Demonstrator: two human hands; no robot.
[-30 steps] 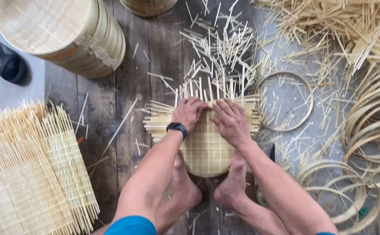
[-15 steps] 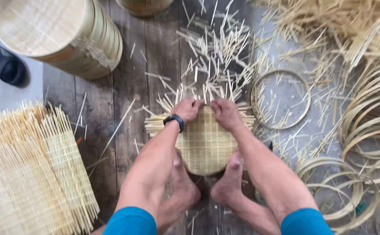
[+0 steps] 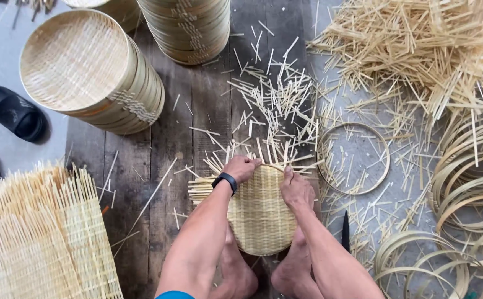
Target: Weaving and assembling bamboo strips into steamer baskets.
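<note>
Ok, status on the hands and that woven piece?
Left hand and right hand both grip woven bamboo disc at its far rim. Feet pin the near edge. Loose slivers beyond.

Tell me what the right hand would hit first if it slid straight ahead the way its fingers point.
The right hand points up the boards; first it would likely meet the loose bamboo sticks beyond the woven mat.

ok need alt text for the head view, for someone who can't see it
Seen from above, a left hand and right hand press on the far edge of a round woven mat on a plank floor, bare feet at its near edge. Stacked baskets, loose strips, hoops and woven sheets lie around.
</note>
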